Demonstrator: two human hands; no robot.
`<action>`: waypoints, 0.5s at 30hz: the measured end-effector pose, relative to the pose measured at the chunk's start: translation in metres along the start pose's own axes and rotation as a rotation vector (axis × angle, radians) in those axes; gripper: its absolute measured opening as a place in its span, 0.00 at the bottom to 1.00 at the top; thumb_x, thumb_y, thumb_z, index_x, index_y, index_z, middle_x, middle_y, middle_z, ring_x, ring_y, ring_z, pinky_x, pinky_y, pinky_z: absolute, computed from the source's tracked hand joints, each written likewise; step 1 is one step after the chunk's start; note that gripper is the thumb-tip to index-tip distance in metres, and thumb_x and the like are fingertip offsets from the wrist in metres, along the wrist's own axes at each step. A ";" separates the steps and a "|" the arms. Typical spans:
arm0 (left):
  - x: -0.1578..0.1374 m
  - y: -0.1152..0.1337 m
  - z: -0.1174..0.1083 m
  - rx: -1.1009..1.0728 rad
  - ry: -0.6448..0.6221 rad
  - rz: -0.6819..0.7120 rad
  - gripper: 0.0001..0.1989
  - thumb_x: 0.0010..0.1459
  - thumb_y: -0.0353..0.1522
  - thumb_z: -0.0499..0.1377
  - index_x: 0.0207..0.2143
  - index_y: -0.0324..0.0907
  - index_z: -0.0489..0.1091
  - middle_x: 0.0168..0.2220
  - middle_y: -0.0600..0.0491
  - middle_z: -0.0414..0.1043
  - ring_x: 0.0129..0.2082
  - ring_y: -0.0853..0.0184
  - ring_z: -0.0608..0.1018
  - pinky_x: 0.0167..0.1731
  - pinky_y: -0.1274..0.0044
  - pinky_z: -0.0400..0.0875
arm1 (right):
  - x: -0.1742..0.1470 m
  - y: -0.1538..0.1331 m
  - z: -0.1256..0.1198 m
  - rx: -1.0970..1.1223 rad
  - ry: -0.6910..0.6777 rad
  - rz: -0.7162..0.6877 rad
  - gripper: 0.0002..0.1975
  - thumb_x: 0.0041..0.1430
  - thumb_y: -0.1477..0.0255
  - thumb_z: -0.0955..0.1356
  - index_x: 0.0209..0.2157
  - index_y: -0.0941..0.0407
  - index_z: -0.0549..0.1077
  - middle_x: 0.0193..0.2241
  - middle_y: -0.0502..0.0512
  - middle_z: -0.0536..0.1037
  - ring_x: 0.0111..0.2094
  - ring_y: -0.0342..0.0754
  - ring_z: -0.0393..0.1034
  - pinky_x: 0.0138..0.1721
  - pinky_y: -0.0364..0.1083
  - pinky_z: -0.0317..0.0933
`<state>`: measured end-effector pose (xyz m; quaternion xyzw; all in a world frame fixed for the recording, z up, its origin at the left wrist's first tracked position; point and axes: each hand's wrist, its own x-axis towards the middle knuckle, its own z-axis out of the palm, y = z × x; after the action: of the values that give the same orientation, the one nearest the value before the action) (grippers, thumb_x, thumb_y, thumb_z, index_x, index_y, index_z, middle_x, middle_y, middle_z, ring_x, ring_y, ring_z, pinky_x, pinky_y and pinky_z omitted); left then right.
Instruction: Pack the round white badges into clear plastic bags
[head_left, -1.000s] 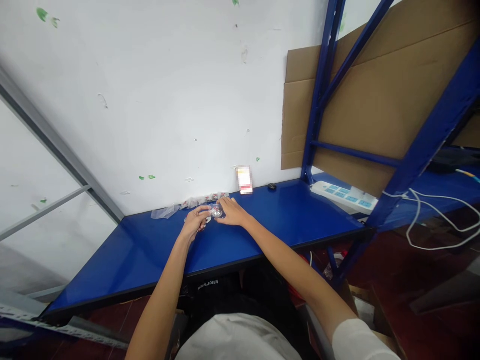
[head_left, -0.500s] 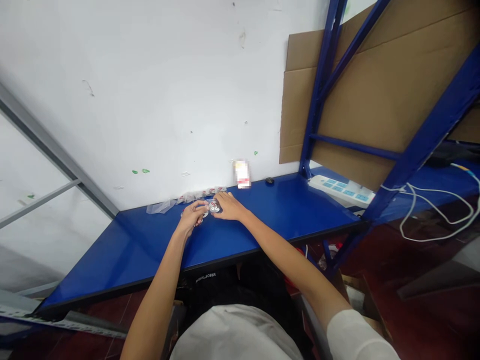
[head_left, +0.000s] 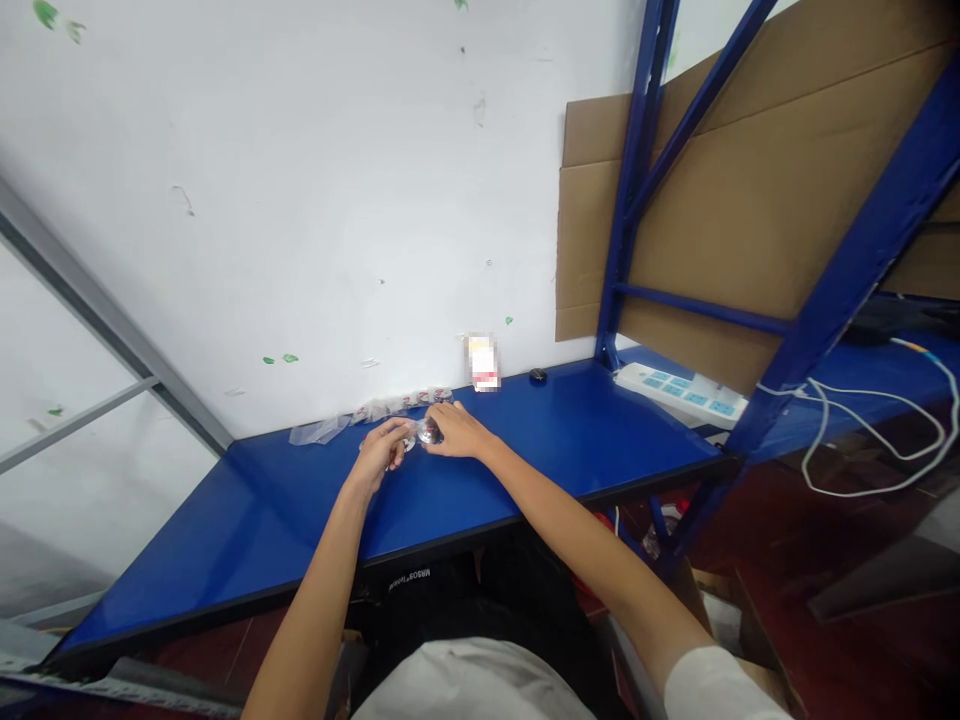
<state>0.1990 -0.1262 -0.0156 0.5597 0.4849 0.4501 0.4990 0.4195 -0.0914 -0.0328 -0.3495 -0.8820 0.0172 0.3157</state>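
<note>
My right hand [head_left: 461, 432] is closed around a small, round, shiny metal object [head_left: 430, 431] with a reddish mark on it, held just above the blue table. Close by on its left, my left hand [head_left: 381, 452] has its fingers pinched together beside the metal object. A pale, partly clear bit [head_left: 409, 441] shows at those fingertips; its kind is too small to make out. Behind both hands, a row of small clear packets [head_left: 397, 405] with red marks lies along the wall.
The blue table [head_left: 285, 520] runs along a white wall. A blurred white and red box [head_left: 483, 362] and a small black object [head_left: 538, 376] sit at its back edge. Right of them lie a white power strip [head_left: 682, 392] and a blue frame post [head_left: 637, 150] with cardboard [head_left: 720, 200].
The view has tilted slightly, so the table sits lower in the picture. The metal object has turned a little in my right hand, and my left fingertips have shifted slightly away from it.
</note>
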 end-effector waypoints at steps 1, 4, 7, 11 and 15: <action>0.000 0.000 0.000 0.000 -0.005 -0.001 0.23 0.55 0.49 0.69 0.45 0.42 0.77 0.14 0.61 0.63 0.11 0.71 0.63 0.13 0.80 0.48 | 0.000 0.000 0.001 0.006 -0.002 0.002 0.20 0.60 0.62 0.76 0.47 0.54 0.68 0.46 0.59 0.78 0.48 0.58 0.71 0.53 0.53 0.58; 0.000 0.001 0.000 -0.017 0.001 -0.007 0.23 0.54 0.48 0.70 0.45 0.42 0.77 0.14 0.60 0.65 0.11 0.71 0.64 0.14 0.80 0.50 | 0.001 0.002 0.001 0.030 0.005 0.015 0.19 0.59 0.63 0.76 0.46 0.54 0.68 0.45 0.58 0.78 0.47 0.57 0.72 0.51 0.52 0.58; 0.001 0.000 0.001 -0.038 0.041 -0.011 0.23 0.53 0.47 0.71 0.45 0.41 0.77 0.16 0.59 0.67 0.12 0.72 0.64 0.14 0.80 0.52 | 0.000 0.003 -0.001 0.049 0.014 0.020 0.19 0.59 0.64 0.76 0.45 0.54 0.68 0.44 0.58 0.79 0.47 0.57 0.72 0.51 0.52 0.57; 0.003 0.000 0.001 -0.128 0.214 0.090 0.20 0.49 0.43 0.72 0.39 0.40 0.77 0.38 0.46 0.83 0.22 0.70 0.75 0.17 0.82 0.60 | -0.002 0.005 0.000 0.159 0.034 0.069 0.19 0.58 0.63 0.76 0.44 0.54 0.68 0.42 0.56 0.79 0.44 0.55 0.72 0.50 0.51 0.57; 0.012 0.007 -0.002 -0.187 0.397 0.189 0.16 0.47 0.40 0.68 0.35 0.40 0.75 0.45 0.45 0.82 0.26 0.71 0.76 0.18 0.82 0.60 | 0.003 0.016 0.006 0.596 0.212 0.303 0.20 0.58 0.56 0.75 0.42 0.53 0.68 0.36 0.49 0.77 0.36 0.49 0.69 0.40 0.46 0.58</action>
<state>0.1994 -0.1146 -0.0081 0.4546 0.4750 0.6390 0.3991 0.4241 -0.0767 -0.0402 -0.3687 -0.7388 0.2842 0.4874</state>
